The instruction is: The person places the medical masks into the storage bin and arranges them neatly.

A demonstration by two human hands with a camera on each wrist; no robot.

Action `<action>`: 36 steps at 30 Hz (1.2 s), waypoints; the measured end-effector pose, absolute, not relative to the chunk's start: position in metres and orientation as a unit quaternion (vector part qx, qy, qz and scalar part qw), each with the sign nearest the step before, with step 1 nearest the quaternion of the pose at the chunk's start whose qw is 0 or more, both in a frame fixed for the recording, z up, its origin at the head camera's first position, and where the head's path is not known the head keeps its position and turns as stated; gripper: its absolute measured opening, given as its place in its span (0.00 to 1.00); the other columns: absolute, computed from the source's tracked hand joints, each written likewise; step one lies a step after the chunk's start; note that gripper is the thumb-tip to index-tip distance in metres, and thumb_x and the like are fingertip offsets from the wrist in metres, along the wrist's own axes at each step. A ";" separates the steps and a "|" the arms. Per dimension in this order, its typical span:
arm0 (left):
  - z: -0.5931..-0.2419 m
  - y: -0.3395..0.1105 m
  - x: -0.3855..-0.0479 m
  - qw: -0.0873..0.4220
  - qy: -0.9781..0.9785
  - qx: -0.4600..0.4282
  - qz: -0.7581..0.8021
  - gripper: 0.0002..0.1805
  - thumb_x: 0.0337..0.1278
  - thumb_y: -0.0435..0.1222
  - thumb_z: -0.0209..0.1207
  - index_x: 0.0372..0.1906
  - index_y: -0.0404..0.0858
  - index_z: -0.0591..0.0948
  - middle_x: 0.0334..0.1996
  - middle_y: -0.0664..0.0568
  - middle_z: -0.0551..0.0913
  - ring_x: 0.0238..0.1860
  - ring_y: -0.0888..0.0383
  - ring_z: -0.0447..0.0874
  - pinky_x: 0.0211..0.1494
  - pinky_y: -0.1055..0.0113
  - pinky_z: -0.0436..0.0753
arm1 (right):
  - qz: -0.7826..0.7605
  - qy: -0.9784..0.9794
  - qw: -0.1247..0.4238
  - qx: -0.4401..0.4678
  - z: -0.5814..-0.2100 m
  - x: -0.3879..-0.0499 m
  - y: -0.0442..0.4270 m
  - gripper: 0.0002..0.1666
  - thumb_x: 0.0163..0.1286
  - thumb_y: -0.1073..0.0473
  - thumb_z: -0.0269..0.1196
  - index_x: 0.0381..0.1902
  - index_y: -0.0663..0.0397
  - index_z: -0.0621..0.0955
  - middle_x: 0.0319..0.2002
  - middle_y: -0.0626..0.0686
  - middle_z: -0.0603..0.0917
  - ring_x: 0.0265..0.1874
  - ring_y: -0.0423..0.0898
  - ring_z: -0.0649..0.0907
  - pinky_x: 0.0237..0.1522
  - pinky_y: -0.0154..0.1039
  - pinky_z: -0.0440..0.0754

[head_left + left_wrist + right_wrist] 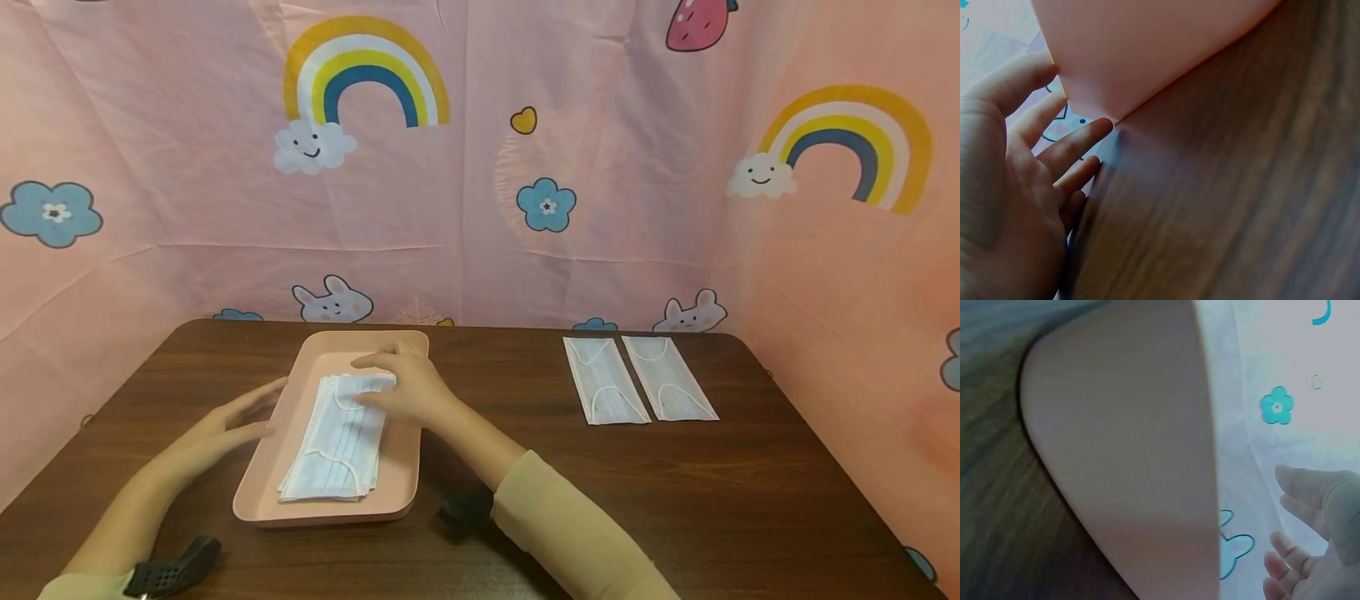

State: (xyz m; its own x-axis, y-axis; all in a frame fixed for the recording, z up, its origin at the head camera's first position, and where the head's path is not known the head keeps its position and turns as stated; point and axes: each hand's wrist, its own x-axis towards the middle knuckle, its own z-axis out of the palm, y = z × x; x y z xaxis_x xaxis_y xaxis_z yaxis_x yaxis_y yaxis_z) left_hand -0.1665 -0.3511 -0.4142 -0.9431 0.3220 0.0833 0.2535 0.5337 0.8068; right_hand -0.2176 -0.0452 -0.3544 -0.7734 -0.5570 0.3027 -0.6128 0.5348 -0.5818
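Touching the tray [403, 467] is the left hand [219, 429] — right hand [411, 387] spread over masks [341, 442].

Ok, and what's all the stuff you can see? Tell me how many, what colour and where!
tray: 1, pink, on the table
mask stack: 1 (masks overlap, can't count), pale blue-white, inside the tray
loose masks: 2, pale blue-white, table's right side
table: 1, dark brown, under everything
cloth: pink, behind and beside the table
rainbows: 2, striped, on the cloth
clouds: 2, white, under the rainbows
rabbits: 2, white, cloth's bottom
flowers: several, blue, on the cloth
strawberry: 1, pink-red, top
wrist gear: 2, black, by the wrists
sleeves: 2, beige, arms
left hand: 1, bare, tray's left side
right hand: 1, bare, above the stack's far end
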 end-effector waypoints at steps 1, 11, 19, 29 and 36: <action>-0.414 -0.351 -0.166 0.037 0.876 0.163 0.453 0.34 0.68 0.37 0.54 0.75 0.45 0.57 0.68 0.37 0.62 0.57 0.78 0.62 0.50 0.76 0.69 | 0.354 -0.873 0.043 0.333 -0.354 -0.215 -0.042 0.26 0.57 0.50 0.72 0.55 0.41 0.83 0.49 0.45 0.77 0.52 0.41 0.73 0.52 0.35 0.70; -0.412 -0.351 -0.165 0.037 0.885 0.152 0.439 0.34 0.67 0.38 0.55 0.75 0.46 0.57 0.67 0.38 0.64 0.57 0.78 0.60 0.51 0.73 0.69 | 0.379 -0.863 0.067 0.327 -0.346 -0.198 -0.003 0.26 0.58 0.55 0.72 0.56 0.46 0.81 0.49 0.47 0.78 0.47 0.44 0.74 0.47 0.39 0.73; -0.413 -0.352 -0.165 0.037 0.883 0.158 0.440 0.34 0.67 0.38 0.55 0.75 0.47 0.57 0.68 0.37 0.62 0.56 0.80 0.61 0.50 0.76 0.69 | 0.405 -0.849 0.077 0.331 -0.344 -0.196 0.031 0.27 0.58 0.59 0.72 0.57 0.48 0.81 0.47 0.47 0.78 0.46 0.48 0.76 0.48 0.46 0.75; -0.413 -0.351 -0.165 0.040 0.881 0.159 0.444 0.34 0.67 0.37 0.54 0.75 0.47 0.56 0.68 0.38 0.63 0.57 0.78 0.61 0.50 0.75 0.70 | 0.417 -0.852 0.082 0.306 -0.347 -0.198 0.071 0.26 0.59 0.59 0.71 0.56 0.51 0.81 0.50 0.51 0.79 0.45 0.47 0.75 0.47 0.50 0.75; -0.412 -0.351 -0.164 0.037 0.880 0.159 0.445 0.34 0.67 0.37 0.55 0.75 0.46 0.57 0.67 0.37 0.64 0.56 0.79 0.62 0.51 0.75 0.70 | 0.411 -0.864 0.087 0.276 -0.351 -0.200 0.097 0.26 0.59 0.59 0.71 0.56 0.48 0.81 0.50 0.50 0.79 0.45 0.46 0.76 0.45 0.48 0.76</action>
State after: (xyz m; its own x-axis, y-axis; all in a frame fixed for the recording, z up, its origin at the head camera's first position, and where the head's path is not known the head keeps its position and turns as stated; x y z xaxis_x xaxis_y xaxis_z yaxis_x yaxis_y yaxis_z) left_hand -0.1639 -0.3508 -0.4122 -0.9466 0.3131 0.0765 0.2472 0.5531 0.7956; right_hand -0.2004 0.0967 -0.3512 -0.8330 -0.4047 0.3774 -0.5481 0.5097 -0.6632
